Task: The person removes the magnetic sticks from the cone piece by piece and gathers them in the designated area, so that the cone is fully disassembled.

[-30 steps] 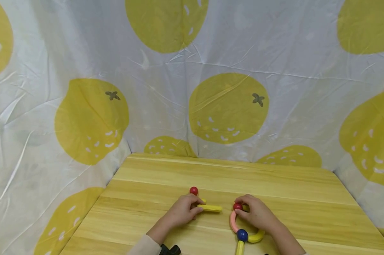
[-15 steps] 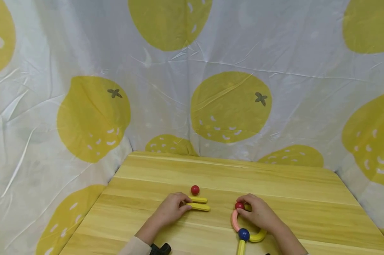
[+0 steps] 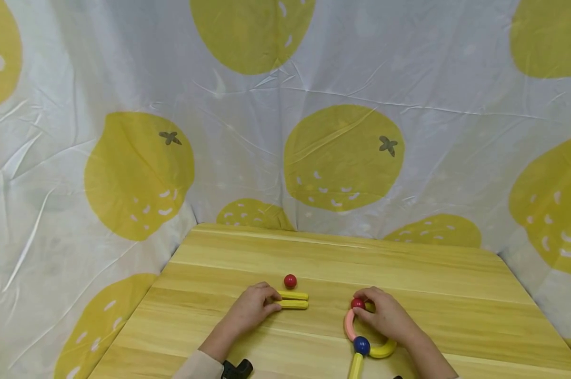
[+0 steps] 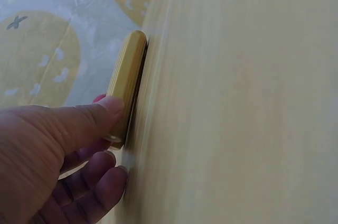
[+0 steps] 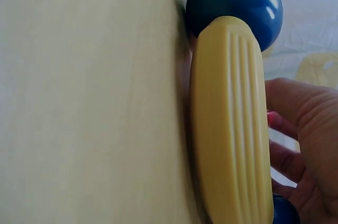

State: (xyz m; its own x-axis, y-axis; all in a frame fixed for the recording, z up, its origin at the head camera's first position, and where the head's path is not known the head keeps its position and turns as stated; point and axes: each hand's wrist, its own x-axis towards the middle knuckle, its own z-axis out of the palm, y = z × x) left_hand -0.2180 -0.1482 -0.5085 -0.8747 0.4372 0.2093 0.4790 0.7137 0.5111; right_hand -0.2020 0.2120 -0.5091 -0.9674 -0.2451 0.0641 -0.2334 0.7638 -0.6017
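Two straight yellow magnetic sticks lie side by side left of centre. My left hand (image 3: 252, 310) pinches the left end of the nearer stick (image 3: 294, 305), its thumb on the ribbed side in the left wrist view. The farther stick (image 3: 296, 296) runs parallel behind it. My right hand (image 3: 387, 318) pinches a red ball (image 3: 358, 303) between thumb and fingers. That ball tops a ring with a pink curved piece (image 3: 349, 325), a blue ball (image 3: 361, 345) and a yellow curved piece (image 3: 383, 349). Fingers hide the ring's right side, where a second blue ball (image 5: 285, 212) shows in the right wrist view.
A loose red ball (image 3: 290, 281) sits just behind the two sticks. From the ring's blue ball, another yellow stick (image 3: 356, 365) extends toward the front. The wooden table (image 3: 209, 258) meets a lemon-print cloth (image 3: 247, 158) at the back and sides.
The left hand has drawn the nearer yellow stick leftward and lined it up alongside the farther one. My right hand keeps its pinch on the red ball, almost still.
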